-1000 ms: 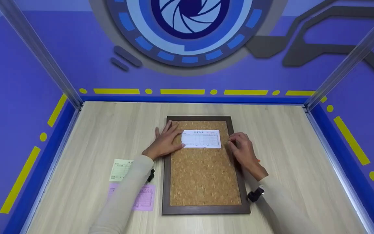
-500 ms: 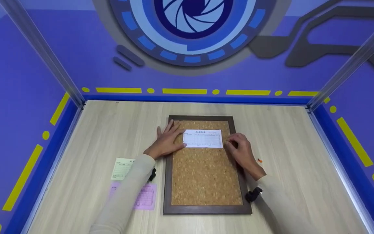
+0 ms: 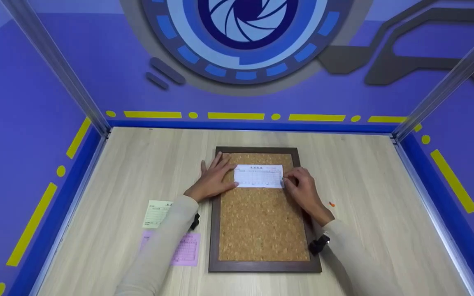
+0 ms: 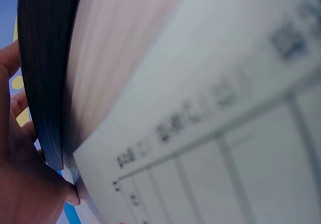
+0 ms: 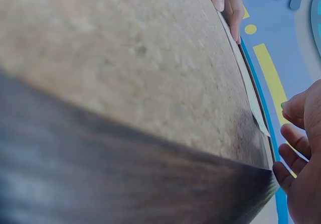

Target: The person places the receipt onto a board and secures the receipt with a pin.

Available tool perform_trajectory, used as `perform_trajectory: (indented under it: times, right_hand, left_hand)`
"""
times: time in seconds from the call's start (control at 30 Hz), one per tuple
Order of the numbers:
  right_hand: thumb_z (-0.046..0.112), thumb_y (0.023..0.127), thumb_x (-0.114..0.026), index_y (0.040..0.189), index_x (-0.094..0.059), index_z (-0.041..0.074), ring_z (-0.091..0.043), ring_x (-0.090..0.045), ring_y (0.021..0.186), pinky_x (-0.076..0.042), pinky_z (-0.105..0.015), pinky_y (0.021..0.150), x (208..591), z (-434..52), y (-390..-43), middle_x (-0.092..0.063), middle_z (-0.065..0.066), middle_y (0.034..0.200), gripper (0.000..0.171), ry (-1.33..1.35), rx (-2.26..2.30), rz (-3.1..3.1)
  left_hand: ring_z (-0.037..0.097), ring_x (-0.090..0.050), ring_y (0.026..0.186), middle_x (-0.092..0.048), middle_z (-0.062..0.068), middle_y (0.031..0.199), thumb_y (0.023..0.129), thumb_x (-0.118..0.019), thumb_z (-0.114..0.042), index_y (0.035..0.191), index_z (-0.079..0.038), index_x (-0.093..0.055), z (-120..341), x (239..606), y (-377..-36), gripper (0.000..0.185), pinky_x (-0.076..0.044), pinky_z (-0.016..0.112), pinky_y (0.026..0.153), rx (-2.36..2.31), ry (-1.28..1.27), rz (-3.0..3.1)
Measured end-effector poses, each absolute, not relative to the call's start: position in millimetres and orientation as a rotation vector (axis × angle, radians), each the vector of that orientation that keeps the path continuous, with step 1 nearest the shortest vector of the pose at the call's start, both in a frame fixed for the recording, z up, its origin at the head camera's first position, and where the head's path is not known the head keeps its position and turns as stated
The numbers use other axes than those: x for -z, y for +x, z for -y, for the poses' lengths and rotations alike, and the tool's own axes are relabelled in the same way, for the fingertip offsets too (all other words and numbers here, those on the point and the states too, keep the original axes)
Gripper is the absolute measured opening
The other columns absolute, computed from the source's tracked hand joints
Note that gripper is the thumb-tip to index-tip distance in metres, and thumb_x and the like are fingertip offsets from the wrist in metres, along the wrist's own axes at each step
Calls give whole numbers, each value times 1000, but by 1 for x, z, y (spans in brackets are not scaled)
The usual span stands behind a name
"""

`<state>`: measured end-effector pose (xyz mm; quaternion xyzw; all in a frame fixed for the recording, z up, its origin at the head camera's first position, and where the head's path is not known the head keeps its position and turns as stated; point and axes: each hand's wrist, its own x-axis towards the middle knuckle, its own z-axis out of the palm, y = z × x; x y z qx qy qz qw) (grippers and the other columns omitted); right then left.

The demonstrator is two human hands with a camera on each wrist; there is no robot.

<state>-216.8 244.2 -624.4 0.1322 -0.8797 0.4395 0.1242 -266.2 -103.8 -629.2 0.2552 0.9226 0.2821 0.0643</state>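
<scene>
Head view: your right hand (image 3: 304, 191) has shifted left, its fingertips now at the right edge of the white rectangular printed paper slip (image 3: 257, 176) on the upper part of the dark-brown-framed tan cork board (image 3: 261, 226). Your left hand (image 3: 211, 181), fingers spread, stays at the opposite edge, so you have both ends covered. Left wrist: the slip fills the right, your thumb lower left. Right wrist: far right, you pinch a small green piece (image 5: 285, 105), its shape unclear.
</scene>
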Motion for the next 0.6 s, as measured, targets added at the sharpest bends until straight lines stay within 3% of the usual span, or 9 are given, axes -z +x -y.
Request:
perform_trajectory:
  times: [0.33, 0.6]
  right_hand:
    - [-3, 99, -77, 101, -79, 2, -22, -60, 98, -46, -33, 84, 627, -237, -220, -70, -8, 104, 6, 387, -1289, 2558]
    - [-4, 100, -75, 102, -79, 1, -23, -63, 100, -49, -31, 86, 624, -230, -226, -71, -9, 106, 7, 355, -1385, 2538]
  left_hand:
    - [36, -2, 171, -22, 9, 183, 103, -68, -57, 163, -19, -54, 103, 628, -266, 72, 5, 84, 123, -843, 765, -2784]
    - [36, -2, 171, -22, 10, 183, 102, -68, -57, 162, -19, -54, 104, 629, -266, 72, 6, 84, 123, -855, 755, -2782]
